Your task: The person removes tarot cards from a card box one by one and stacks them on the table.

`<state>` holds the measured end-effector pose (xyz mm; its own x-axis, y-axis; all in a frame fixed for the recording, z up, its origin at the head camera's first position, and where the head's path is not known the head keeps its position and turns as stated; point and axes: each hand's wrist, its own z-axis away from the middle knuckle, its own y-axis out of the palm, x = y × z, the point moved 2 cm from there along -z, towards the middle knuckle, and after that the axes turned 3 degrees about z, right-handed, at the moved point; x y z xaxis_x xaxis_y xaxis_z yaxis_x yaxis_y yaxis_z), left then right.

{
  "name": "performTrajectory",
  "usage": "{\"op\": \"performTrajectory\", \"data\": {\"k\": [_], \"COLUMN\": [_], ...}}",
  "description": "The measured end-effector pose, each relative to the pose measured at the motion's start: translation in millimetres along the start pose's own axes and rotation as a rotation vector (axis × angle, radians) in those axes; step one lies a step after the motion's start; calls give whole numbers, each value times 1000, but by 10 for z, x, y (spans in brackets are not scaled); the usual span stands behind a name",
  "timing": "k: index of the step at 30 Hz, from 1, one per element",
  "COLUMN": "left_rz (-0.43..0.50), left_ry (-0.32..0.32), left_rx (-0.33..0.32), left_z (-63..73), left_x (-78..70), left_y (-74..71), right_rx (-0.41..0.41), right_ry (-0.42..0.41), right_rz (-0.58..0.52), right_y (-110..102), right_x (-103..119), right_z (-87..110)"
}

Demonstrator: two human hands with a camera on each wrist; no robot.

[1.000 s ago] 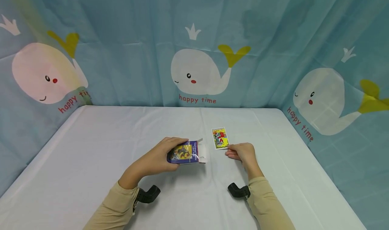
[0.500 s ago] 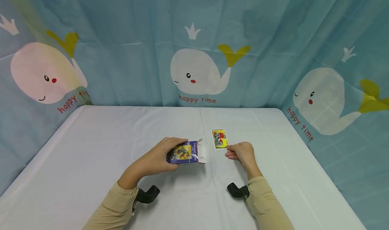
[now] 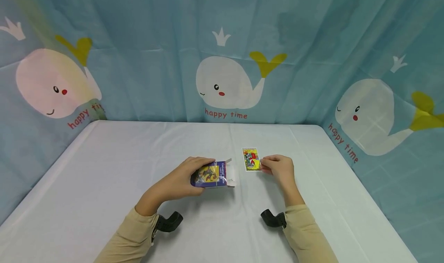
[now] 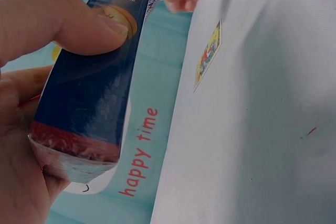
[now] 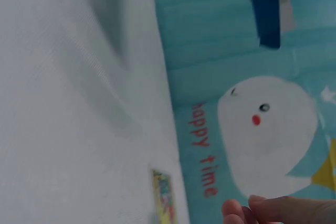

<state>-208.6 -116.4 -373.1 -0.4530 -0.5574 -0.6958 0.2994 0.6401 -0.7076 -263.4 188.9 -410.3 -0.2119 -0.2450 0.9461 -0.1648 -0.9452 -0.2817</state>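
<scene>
My left hand (image 3: 175,184) grips a blue tarot card box (image 3: 209,174), its printed front up and its flap end facing right. In the left wrist view my thumb (image 4: 94,30) presses along the box's narrow side. A single tarot card (image 3: 251,159), yellow and red with a white border, lies flat on the tablecloth right of the box. My right hand (image 3: 281,170) hovers just right of the card, holding nothing. Its fingers are loosely bent, the thumb and forefinger close together, and in the left wrist view they show well above the card (image 4: 210,56).
A white cloth (image 3: 138,147) covers the table. Behind and at both sides hangs a blue curtain (image 3: 149,62) with printed whales. Black wrist mounts (image 3: 169,221) stick out from both sleeves.
My right hand has risen off the card's lower right corner, where its fingertips were. The card lies in about the same spot, and the left hand with the box has not moved.
</scene>
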Motion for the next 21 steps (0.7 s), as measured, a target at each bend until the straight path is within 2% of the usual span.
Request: {"op": "performTrajectory", "data": {"k": [8, 16, 21], "left_rz": [-5, -18, -18], "left_ry": [3, 8, 13], "left_rx": [1, 4, 2], "left_z": [-6, -5, -1], "left_x": [-2, 9, 9], "left_y": [0, 0, -3], "right_rx": [12, 112, 136], "right_ry": [-81, -144, -152], "right_rz": [63, 44, 60], "right_y": [104, 217, 269], "right_x": [267, 391, 423], "right_z": [259, 456, 530]}}
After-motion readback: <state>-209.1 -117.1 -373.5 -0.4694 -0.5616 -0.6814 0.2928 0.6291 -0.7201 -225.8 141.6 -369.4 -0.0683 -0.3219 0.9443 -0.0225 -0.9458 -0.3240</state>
